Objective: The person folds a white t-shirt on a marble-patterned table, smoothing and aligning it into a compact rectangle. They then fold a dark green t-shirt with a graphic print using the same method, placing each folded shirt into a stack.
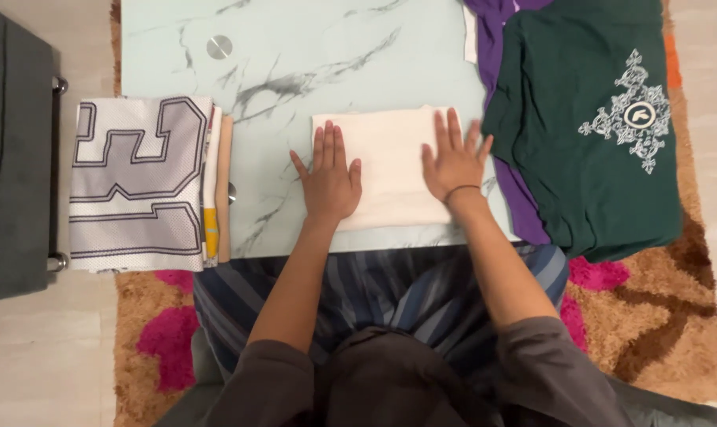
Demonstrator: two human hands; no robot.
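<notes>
A folded cream cloth (390,162) lies flat near the front edge of a marble-patterned table (295,63). My left hand (329,178) rests palm down on the cloth's left edge, fingers spread. Palm down too, my right hand (451,158) presses on the cloth's right side; a dark band circles its wrist. Neither hand grips anything.
A stack of folded clothes topped by a white mesh jersey (137,186) sits at the table's left end. At the right lies a dark green shirt (588,126) over a purple garment (497,47). A patterned brown and pink rug (659,316) covers the floor; a dark seat (15,150) stands far left.
</notes>
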